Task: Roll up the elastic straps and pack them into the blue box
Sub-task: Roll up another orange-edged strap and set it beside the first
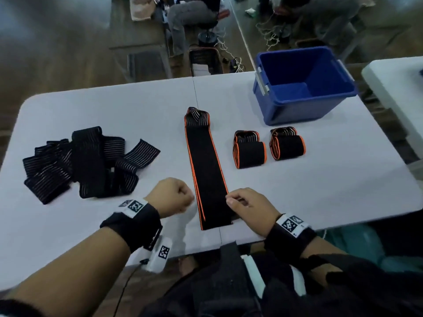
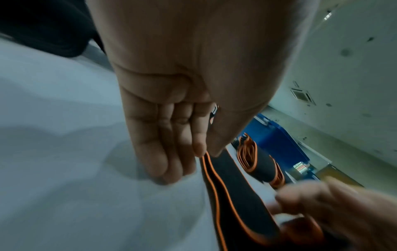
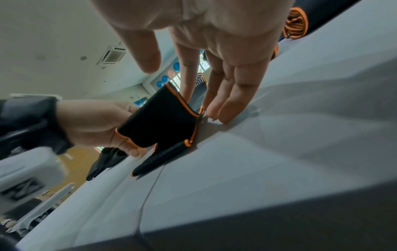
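A long black elastic strap with orange edges (image 1: pixel 208 175) lies stretched out along the middle of the white table (image 1: pixel 320 191). My left hand (image 1: pixel 174 197) is at its near left edge; in the left wrist view thumb and forefinger (image 2: pixel 203 149) pinch that edge of the strap (image 2: pixel 236 195). In the right wrist view the near end of the strap (image 3: pixel 159 118) stands lifted in the left hand (image 3: pixel 92 122). My right hand (image 1: pixel 247 204) is at the right edge, fingers (image 3: pixel 227 108) straight with tips on the table, thumb apart. Two rolled straps (image 1: pixel 249 149) (image 1: pixel 287 144) lie before the blue box (image 1: pixel 297 108).
A loose pile of black striped straps (image 1: pixel 89 163) covers the left of the table. The blue box stands at the far right corner with nothing visible inside. A second white table (image 1: pixel 393 83) is to the right. Seated people and floor cables lie beyond the far edge.
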A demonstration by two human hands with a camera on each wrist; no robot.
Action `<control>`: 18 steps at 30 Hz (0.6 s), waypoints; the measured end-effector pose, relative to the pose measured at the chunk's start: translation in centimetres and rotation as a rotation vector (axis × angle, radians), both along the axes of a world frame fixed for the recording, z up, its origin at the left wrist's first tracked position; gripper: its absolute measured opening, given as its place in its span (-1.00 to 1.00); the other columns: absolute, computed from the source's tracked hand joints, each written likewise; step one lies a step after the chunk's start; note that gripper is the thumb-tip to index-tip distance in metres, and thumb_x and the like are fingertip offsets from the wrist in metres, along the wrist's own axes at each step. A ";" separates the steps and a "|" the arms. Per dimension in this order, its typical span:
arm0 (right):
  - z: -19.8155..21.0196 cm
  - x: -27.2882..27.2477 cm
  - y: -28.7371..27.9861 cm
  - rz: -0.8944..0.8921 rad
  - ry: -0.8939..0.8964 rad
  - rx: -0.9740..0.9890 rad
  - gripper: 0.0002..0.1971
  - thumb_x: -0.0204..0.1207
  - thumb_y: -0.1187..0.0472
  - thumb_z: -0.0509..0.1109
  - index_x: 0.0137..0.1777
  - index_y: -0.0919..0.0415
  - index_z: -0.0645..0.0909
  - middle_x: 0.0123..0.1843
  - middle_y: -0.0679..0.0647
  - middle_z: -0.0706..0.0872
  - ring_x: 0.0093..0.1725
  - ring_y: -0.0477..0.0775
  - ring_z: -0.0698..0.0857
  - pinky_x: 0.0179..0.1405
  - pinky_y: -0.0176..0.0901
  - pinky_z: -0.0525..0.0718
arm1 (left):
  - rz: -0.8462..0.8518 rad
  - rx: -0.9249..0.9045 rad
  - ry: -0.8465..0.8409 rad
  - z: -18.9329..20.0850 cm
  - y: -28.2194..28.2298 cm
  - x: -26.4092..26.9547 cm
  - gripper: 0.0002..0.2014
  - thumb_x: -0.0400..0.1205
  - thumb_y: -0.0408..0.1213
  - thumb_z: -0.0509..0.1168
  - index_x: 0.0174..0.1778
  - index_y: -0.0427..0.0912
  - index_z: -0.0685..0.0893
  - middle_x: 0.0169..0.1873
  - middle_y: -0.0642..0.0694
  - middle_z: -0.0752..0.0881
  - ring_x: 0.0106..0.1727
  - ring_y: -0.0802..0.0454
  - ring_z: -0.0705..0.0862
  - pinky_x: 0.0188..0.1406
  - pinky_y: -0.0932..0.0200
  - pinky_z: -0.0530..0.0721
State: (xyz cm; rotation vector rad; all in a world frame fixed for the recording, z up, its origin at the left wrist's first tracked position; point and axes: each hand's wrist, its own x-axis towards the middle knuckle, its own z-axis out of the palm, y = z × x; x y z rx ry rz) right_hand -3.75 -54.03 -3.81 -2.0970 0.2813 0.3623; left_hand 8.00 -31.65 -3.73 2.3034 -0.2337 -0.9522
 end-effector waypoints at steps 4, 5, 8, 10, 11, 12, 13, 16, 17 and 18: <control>-2.2 0.2 -0.8 -0.047 0.003 0.069 -0.89 0.66 0.03 0.34 0.01 -0.15 0.70 -0.11 -0.19 0.73 -0.13 -0.24 0.69 -0.05 -0.30 0.60 | 0.180 -0.085 0.055 -1.1 0.2 -3.5 -0.91 0.59 -0.35 0.42 -0.20 -0.18 0.82 -0.38 -0.15 0.85 -0.29 -0.07 0.85 -0.21 0.04 0.86; -2.5 0.2 -1.0 -0.058 0.005 0.090 -0.89 0.66 0.04 0.34 0.00 -0.13 0.71 -0.16 -0.19 0.72 -0.19 -0.24 0.67 -0.10 -0.30 0.58 | 0.233 -0.108 0.057 -1.2 0.0 -3.9 -0.91 0.59 -0.38 0.42 -0.19 -0.18 0.82 -0.36 -0.16 0.85 -0.26 -0.09 0.86 -0.20 0.04 0.86; -2.6 0.5 -1.0 -0.022 0.003 0.125 -0.88 0.67 0.07 0.33 0.01 -0.06 0.72 -0.19 -0.17 0.70 -0.27 -0.25 0.65 -0.18 -0.33 0.55 | 0.334 -0.162 0.036 -1.5 -0.3 -5.1 -0.88 0.58 -0.45 0.39 -0.16 -0.17 0.80 -0.29 -0.19 0.86 -0.23 -0.08 0.86 -0.17 0.05 0.86; -2.6 0.7 -1.0 0.015 0.006 0.128 -0.88 0.68 0.08 0.33 0.01 -0.05 0.72 -0.22 -0.18 0.69 -0.31 -0.27 0.63 -0.19 -0.35 0.53 | 0.358 -0.171 0.008 -1.5 -0.2 -5.7 -0.83 0.57 -0.48 0.34 -0.13 -0.14 0.78 -0.26 -0.15 0.86 -0.23 -0.02 0.86 -0.20 0.12 0.84; -2.7 0.8 -1.0 0.030 0.009 0.123 -0.88 0.68 0.08 0.33 0.02 -0.06 0.71 -0.23 -0.19 0.68 -0.31 -0.26 0.63 -0.18 -0.34 0.53 | 0.359 -0.180 0.002 -1.6 -0.1 -6.0 -0.81 0.56 -0.49 0.34 -0.11 -0.11 0.76 -0.27 -0.10 0.86 -0.22 0.01 0.85 -0.17 0.12 0.83; -2.8 0.9 -1.1 0.043 0.018 0.122 -0.88 0.68 0.09 0.33 0.04 -0.07 0.71 -0.22 -0.19 0.68 -0.29 -0.25 0.62 -0.16 -0.31 0.54 | 0.350 -0.182 -0.006 -1.6 0.1 -6.2 -0.79 0.54 -0.49 0.35 -0.06 -0.08 0.75 -0.27 -0.06 0.86 -0.20 0.05 0.85 -0.10 0.10 0.82; -2.9 0.9 -1.2 0.051 0.033 0.122 -0.86 0.67 0.13 0.32 0.06 -0.10 0.70 -0.18 -0.19 0.68 -0.26 -0.24 0.62 -0.12 -0.26 0.55 | 0.336 -0.175 -0.019 -1.8 0.2 -6.4 -0.73 0.50 -0.49 0.37 0.00 -0.04 0.73 -0.26 0.00 0.86 -0.18 0.10 0.83 -0.04 0.12 0.80; -2.9 0.8 -1.5 0.076 0.033 0.116 -0.60 0.53 0.38 0.28 0.06 -0.23 0.64 0.05 -0.15 0.68 -0.06 -0.18 0.66 0.03 -0.22 0.60 | 0.245 -0.119 -0.179 -1.9 0.4 -7.2 -0.57 0.46 -0.47 0.41 0.13 0.13 0.69 -0.11 0.16 0.77 -0.21 0.30 0.71 -0.10 0.49 0.60; -2.5 0.7 -1.6 0.132 0.007 0.059 -0.54 0.46 0.45 0.27 0.08 -0.20 0.62 0.10 -0.13 0.64 0.02 -0.17 0.65 0.06 -0.30 0.59 | 0.187 -0.096 -0.256 -1.8 0.4 -7.5 -0.57 0.48 -0.43 0.44 0.15 0.17 0.68 -0.05 0.20 0.72 -0.18 0.34 0.67 -0.11 0.55 0.53; -2.1 0.7 -1.6 0.201 -0.025 0.007 -0.52 0.41 0.49 0.28 0.13 -0.13 0.61 0.12 -0.11 0.61 0.06 -0.16 0.64 0.05 -0.40 0.56 | 0.123 -0.081 -0.316 -1.8 0.4 -7.8 -0.59 0.50 -0.38 0.46 0.18 0.17 0.68 0.00 0.23 0.68 -0.14 0.35 0.64 -0.08 0.56 0.49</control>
